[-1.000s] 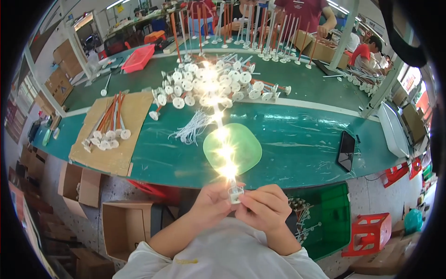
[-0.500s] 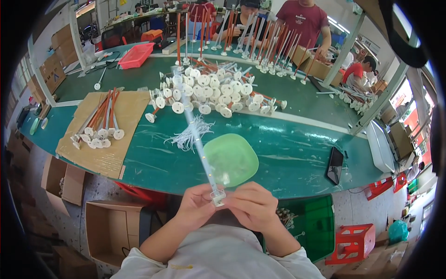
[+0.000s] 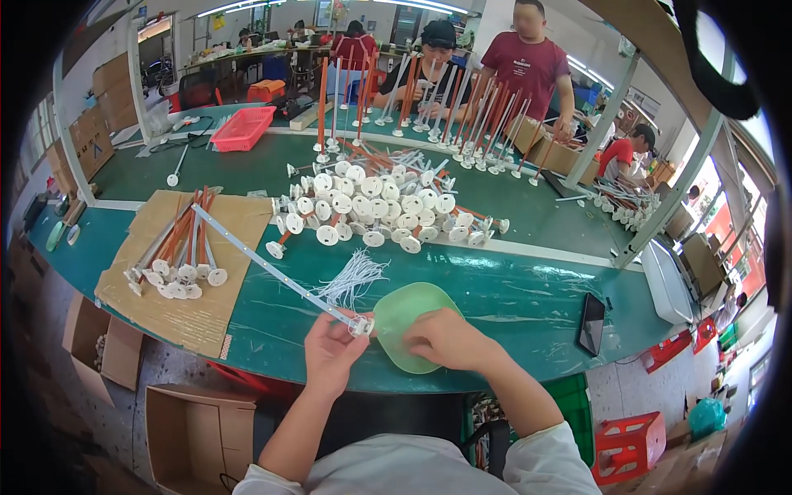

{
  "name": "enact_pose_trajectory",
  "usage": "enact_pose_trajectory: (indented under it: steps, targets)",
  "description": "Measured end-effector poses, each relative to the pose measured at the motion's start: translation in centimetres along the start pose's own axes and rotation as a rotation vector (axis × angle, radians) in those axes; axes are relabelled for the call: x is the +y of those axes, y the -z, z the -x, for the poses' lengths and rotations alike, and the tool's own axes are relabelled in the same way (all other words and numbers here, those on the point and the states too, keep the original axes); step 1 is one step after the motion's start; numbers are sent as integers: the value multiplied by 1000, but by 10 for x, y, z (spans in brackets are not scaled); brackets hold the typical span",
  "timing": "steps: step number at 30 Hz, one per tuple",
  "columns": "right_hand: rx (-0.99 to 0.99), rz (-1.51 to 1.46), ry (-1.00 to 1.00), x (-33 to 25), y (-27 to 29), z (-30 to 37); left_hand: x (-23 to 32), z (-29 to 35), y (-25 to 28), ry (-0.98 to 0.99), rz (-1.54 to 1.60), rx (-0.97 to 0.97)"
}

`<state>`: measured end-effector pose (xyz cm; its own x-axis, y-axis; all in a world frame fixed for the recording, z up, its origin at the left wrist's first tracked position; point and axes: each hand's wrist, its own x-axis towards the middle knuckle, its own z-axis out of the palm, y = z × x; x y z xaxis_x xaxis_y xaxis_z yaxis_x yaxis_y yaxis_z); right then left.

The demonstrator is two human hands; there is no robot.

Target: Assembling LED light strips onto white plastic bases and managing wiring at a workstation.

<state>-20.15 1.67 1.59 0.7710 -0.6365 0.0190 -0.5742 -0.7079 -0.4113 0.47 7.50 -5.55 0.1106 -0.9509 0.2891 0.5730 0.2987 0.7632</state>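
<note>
Both bare forearms rise from the lower edge, out of pale short sleeves, and lean in toward each other. The left hand (image 3: 332, 351) is raised with its back to the camera — thumb and fingertips (image 3: 355, 332) pinched together at its upper right. The right hand (image 3: 445, 340) lies just to its right, palm down, knuckles up, fingers curled loosely and pointing left toward the left hand — the two near, not touching.

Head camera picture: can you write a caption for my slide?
Left hand holds a long clear tube by its end cap while the right hand rests on a green dish.
</note>
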Motion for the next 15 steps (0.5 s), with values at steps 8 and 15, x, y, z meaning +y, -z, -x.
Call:
enact_pose_trajectory:
  steps: [8,15]
  targets:
    - [195,-125,-66,3,13,5,2,-1,2,18,-5,13]
    - [425,-94,33,-1,4,18,-2,1,3,15,-61,-7]
